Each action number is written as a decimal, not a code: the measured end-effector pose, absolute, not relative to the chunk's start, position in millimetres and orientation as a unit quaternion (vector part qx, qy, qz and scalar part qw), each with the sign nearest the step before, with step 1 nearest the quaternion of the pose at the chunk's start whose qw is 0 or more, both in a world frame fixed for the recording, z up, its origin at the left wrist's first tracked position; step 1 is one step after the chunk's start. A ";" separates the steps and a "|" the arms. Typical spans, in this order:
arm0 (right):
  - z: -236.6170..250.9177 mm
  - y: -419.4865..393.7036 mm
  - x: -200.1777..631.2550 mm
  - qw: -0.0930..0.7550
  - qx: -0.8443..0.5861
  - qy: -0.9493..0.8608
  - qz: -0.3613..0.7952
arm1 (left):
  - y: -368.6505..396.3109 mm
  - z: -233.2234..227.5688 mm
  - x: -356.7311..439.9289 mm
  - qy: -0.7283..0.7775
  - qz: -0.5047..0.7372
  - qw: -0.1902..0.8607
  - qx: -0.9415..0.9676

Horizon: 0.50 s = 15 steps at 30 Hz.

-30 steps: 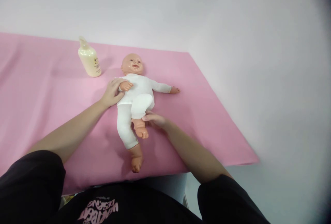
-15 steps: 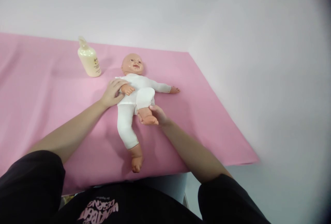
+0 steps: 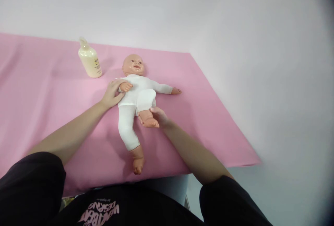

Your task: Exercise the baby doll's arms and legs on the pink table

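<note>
A baby doll (image 3: 141, 88) in a white suit lies on its back on the pink cloth, its head away from me. My left hand (image 3: 112, 93) is closed around the doll's arm on the left side, close to its chest; part of the fingers is hidden behind that arm. With my right hand (image 3: 160, 116) I grip the doll's raised, bent leg at the ankle, the fingers passing behind it. The doll's other leg (image 3: 127, 128) stretches toward me, and its other arm (image 3: 164, 88) lies out to the right.
A cream pump bottle (image 3: 90, 60) stands left of the doll's head. The pink cloth (image 3: 208, 125) covers the table, whose right edge slants toward me. A pale wall (image 3: 156, 10) rises behind it.
The doll's hand on the left has shifted slightly up and left with my left hand. The held foot sits a little lower. The bottle has stayed put.
</note>
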State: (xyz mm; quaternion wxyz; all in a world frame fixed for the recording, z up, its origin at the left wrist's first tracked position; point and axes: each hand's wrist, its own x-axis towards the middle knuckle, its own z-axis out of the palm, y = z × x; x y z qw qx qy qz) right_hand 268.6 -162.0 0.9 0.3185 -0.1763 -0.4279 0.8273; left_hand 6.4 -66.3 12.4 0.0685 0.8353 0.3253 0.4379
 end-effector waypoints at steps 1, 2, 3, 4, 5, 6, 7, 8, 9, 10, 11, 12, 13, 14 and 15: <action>-1.1 -162.2 269.0 0.298 -0.159 -0.432 0.836 | -64.4 10.0 6.1 0.330 0.451 0.070 0.826; -2.9 -162.6 269.3 0.274 -0.142 -0.437 0.845 | -61.8 6.9 6.0 0.337 0.468 0.071 0.814; -4.2 -163.1 269.4 0.249 -0.127 -0.442 0.852 | -58.7 3.1 5.9 0.343 0.487 0.074 0.800; -5.1 -163.8 269.5 0.229 -0.116 -0.447 0.857 | -55.0 -1.3 5.7 0.346 0.508 0.080 0.785; -5.4 -164.6 269.4 0.210 -0.106 -0.453 0.860 | -51.0 -5.9 5.5 0.346 0.530 0.089 0.769; -5.3 -165.4 269.4 0.194 -0.099 -0.459 0.861 | -46.9 -10.6 5.0 0.346 0.550 0.103 0.753; -4.9 -166.1 269.5 0.178 -0.095 -0.466 0.862 | -42.8 -15.2 4.2 0.350 0.566 0.119 0.737; -4.4 -166.8 269.8 0.161 -0.092 -0.473 0.861 | -38.9 -19.3 3.1 0.356 0.578 0.137 0.722; -3.9 -167.2 270.4 0.145 -0.091 -0.480 0.860 | -35.4 -22.9 1.7 0.362 0.586 0.153 0.709; -3.7 -167.5 271.2 0.129 -0.092 -0.488 0.858 | -32.4 -25.7 0.1 0.367 0.592 0.168 0.698; -3.8 -167.6 272.1 0.114 -0.094 -0.497 0.855 | -29.9 -27.8 -1.7 0.370 0.597 0.181 0.689; -4.1 -167.5 273.2 0.104 -0.096 -0.505 0.852 | -27.9 -29.2 -3.3 0.371 0.603 0.191 0.680; -4.7 -167.3 274.2 0.095 -0.097 -0.512 0.848 | -26.4 -30.2 -4.9 0.371 0.610 0.198 0.672; -5.3 -167.1 275.2 0.091 -0.098 -0.517 0.845 | -25.3 -30.7 -6.2 0.370 0.618 0.202 0.664; -5.9 -166.8 275.9 0.087 -0.098 -0.521 0.843 | -24.5 -31.1 -7.2 0.369 0.625 0.205 0.657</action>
